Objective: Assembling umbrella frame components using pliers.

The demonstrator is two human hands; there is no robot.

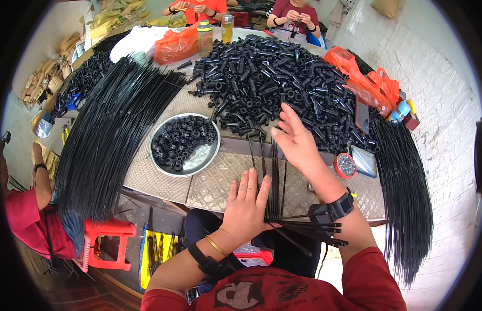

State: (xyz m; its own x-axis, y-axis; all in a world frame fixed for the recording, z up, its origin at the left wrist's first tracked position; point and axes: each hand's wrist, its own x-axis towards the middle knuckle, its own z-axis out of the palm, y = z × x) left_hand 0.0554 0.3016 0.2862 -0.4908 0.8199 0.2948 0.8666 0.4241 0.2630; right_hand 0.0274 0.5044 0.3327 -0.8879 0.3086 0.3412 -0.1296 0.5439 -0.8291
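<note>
My left hand [246,203] lies flat with its fingers stretched over several thin black rods [274,181] on the table. My right hand [297,141] is raised at the near edge of a big heap of black plastic tube-shaped parts [282,78], thumb and fingers apart, with nothing visible in it. More black rods [308,228] fan out from beside my left wrist toward my right forearm; how they are held there is hidden. Left of my hands stands a round metal bowl [199,165] with small black ring-shaped pieces [181,140] inside.
Long bundles of black rods hang over the table at left [111,140] and right [407,192]. A red-rimmed round container [345,166], a clear box [364,161], orange plastic bags [177,45] and bottles [204,39] stand around. Co-workers sit opposite and at left, near a red stool [114,228].
</note>
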